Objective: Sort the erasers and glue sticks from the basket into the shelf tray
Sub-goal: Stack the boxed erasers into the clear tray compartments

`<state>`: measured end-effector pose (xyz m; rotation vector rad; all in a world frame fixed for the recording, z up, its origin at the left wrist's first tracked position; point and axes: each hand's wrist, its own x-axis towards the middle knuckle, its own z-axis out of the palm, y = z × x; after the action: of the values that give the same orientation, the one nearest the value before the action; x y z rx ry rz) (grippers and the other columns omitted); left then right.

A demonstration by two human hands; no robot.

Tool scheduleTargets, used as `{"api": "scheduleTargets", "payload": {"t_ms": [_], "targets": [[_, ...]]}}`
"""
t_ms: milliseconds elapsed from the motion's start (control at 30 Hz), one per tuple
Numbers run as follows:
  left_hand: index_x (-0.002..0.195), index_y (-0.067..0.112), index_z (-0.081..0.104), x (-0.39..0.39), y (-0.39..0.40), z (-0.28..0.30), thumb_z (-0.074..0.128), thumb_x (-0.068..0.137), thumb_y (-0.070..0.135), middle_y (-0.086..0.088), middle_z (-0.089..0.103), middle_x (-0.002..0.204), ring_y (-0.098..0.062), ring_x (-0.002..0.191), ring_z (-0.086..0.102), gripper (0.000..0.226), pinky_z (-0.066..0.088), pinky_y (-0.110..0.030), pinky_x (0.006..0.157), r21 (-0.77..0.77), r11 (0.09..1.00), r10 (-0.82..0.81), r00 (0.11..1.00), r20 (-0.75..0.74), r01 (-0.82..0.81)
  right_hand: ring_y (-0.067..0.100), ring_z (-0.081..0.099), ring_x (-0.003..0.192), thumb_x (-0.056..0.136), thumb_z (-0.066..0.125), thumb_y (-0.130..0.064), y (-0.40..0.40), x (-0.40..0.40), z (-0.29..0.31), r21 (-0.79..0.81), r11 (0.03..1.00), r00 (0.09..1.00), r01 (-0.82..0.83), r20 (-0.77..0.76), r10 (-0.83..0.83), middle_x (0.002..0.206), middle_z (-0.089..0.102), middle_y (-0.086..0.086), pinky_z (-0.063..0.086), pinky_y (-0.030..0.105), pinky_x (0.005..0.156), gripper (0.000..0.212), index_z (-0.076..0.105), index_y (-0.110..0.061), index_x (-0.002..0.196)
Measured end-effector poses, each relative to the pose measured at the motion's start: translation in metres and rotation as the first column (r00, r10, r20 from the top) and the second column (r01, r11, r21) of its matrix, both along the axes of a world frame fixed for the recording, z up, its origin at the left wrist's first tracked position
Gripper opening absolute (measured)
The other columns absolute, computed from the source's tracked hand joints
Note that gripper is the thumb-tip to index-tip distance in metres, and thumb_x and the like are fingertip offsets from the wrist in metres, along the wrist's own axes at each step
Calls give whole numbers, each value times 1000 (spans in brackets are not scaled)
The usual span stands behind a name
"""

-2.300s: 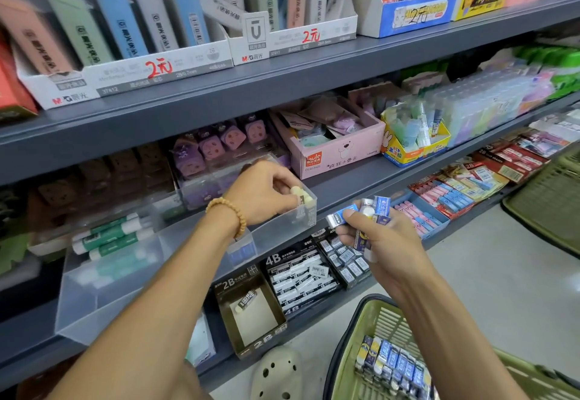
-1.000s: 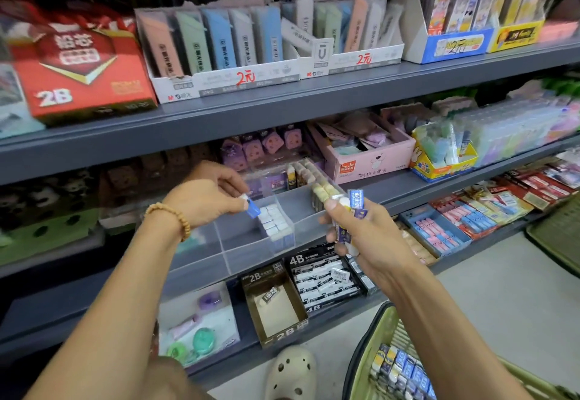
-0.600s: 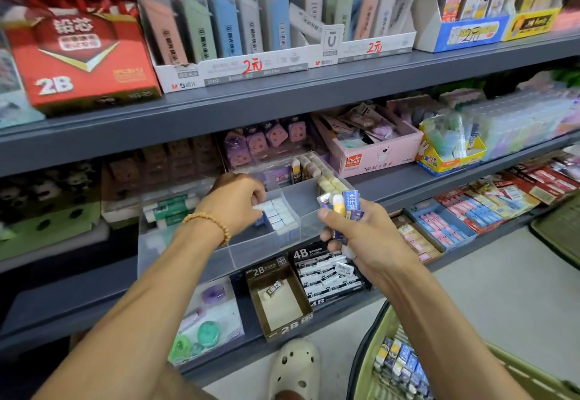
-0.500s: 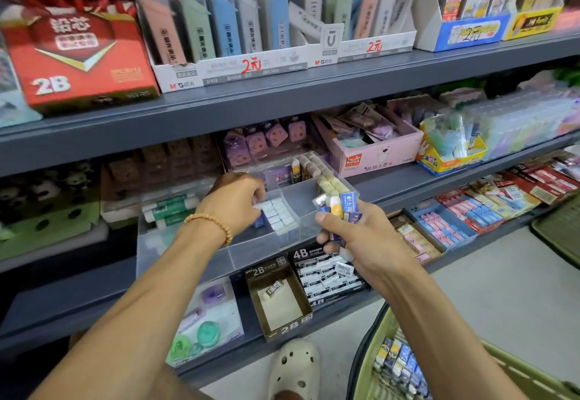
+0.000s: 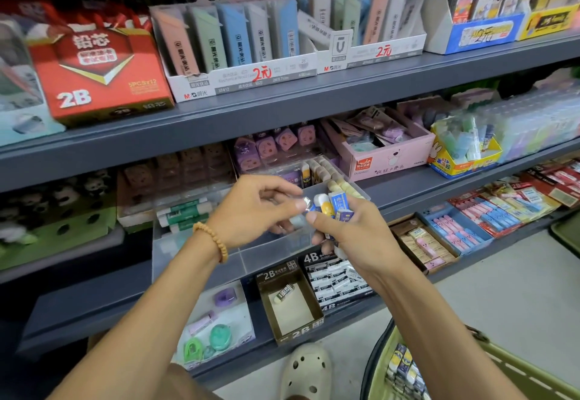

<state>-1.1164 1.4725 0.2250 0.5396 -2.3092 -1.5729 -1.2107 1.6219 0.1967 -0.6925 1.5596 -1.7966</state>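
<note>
While more erasers wait in the near green basket (image 5: 489, 365), the right hand (image 5: 354, 233) clutches several erasers (image 5: 340, 208); the left hand (image 5: 251, 211) pinches one above the clear shelf tray (image 5: 194, 249). Loose pieces could slip.

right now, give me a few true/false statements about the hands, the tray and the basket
1. The right hand holds a bunch of small wrapped erasers. True.
2. The left hand is down inside the basket. False: it is up in front of the clear shelf tray, its fingertips meeting the bunch in the right hand.
3. The left wrist wears a beaded bracelet. True.
4. The green basket is empty. False: small blue and yellow wrapped items lie in it.
5. The 2B box on the lowest shelf is packed full. False: only one eraser shows in it.
</note>
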Motion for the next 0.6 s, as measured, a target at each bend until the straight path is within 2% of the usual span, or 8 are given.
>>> {"api": "scheduleTargets", "payload": {"t_ms": [100,233,333,467,567,600], "targets": [[91,5,70,2,-2,3,69,83,-3,-8,68,67,-17,57,67,11,56,-23,53,83,996,-26,999,-36,29,9,62,52,92,67,-7,-7,4,4,-24,999,1000,-28,4,28,61,68,-2,46,17,46,5,62,-8,91],[78,3,63,12,-13,8,67,81,-10,-10,67,65,-18,57,68,14,57,-22,55,211,977,60,995,-80,-42,12,67,59,91,66,-7,-11,1,4,-72,997,984,15,176,-2,73,71,3,49,19,49,3,63,-9,93],[74,4,60,15,-13,7,69,77,-13,-13,67,69,-22,62,69,19,58,-24,58,174,985,10,999,-42,-3,12,64,59,91,66,-3,-14,1,5,-79,997,978,21,209,-4,73,68,8,46,18,47,4,65,-7,92],[90,10,57,12,-11,6,72,77,-10,-11,66,72,-21,61,68,28,54,-29,55,60,997,-57,998,13,56,11,61,57,90,66,0,-22,3,9,-68,998,987,-5,160,15,72,68,6,43,19,46,10,65,-9,87],[113,19,63,12,-15,8,67,82,-6,-5,63,69,-20,62,66,40,49,-24,52,21,998,-68,998,20,67,11,61,57,92,65,-8,-22,2,10,-56,998,990,2,141,6,73,65,6,43,19,46,4,65,-8,89],[115,23,64,12,-17,8,65,83,-6,-4,60,69,-18,61,65,43,47,-22,51,10,999,-54,998,34,53,12,62,57,94,64,-12,-21,1,10,-50,999,991,7,135,0,72,65,6,43,19,46,6,64,-9,89]]}}
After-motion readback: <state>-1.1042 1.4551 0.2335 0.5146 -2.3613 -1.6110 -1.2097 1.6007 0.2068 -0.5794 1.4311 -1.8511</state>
